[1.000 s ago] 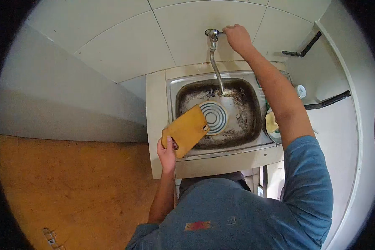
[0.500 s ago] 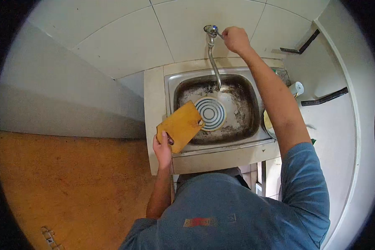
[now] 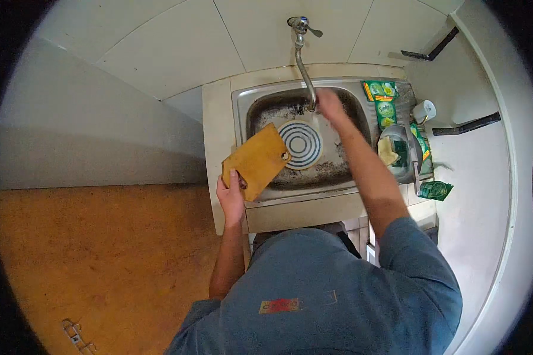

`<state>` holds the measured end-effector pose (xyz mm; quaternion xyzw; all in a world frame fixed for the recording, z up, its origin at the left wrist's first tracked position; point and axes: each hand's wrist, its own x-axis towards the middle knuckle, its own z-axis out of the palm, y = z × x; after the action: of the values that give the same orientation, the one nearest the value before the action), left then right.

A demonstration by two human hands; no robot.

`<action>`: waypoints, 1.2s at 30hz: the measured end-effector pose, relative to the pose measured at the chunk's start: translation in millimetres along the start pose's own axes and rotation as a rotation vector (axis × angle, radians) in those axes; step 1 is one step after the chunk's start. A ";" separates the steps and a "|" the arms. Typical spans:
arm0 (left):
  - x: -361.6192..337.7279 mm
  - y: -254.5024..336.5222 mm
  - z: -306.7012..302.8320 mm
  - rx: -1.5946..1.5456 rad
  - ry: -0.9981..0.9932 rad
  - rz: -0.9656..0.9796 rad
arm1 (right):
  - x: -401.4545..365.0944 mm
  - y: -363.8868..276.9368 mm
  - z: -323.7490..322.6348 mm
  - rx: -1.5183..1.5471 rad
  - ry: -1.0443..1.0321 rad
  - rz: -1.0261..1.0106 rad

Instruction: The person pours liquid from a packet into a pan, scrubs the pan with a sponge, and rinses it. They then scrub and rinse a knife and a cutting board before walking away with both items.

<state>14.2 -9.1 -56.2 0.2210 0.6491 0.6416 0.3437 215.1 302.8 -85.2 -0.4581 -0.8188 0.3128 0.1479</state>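
Note:
My left hand [image 3: 231, 194] is closed round the near-left corner of a wooden cutting board [image 3: 256, 163], with the thumb on top. The board is tilted over the left part of a stained metal sink [image 3: 353, 131] and overlaps a plate with blue rings [image 3: 298, 145] lying in the basin. Close beside the faucet spout [image 3: 306, 80] is my right hand [image 3: 330, 107], its fingers smeared by motion. Above it, the lever [image 3: 315, 32] of the wall faucet points to the right, with no hand on it.
Right of the basin stands a metal pan [image 3: 404, 171] holding a yellowish cloth [image 3: 387, 151]. Green packets [image 3: 386, 109] and a white cup [image 3: 424, 110] are around it. Black brackets [image 3: 468, 124] stick out from the right wall. A metal object [image 3: 77, 336] lies on the brown surface at lower left.
My right hand has left the faucet lever and come down to the spout. The left hand still holds the cutting board over the sink. The pan and packets at right are now uncovered.

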 end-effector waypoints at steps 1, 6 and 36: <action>0.3 0.5 -0.3 0.006 0.005 -0.004 | -11.9 2.6 33.9 0.845 0.016 0.343; -0.6 18.9 13.7 0.072 -0.024 0.009 | -54.2 5.0 69.4 1.695 -0.016 0.616; 34.7 16.4 64.9 -0.015 -0.273 -0.115 | -288.0 88.0 -92.9 -0.748 0.609 0.850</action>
<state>36.0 61.7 -41.8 0.2660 0.6031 0.5896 0.4667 476.6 129.0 -58.7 -0.8317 -0.5408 -0.1066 0.0671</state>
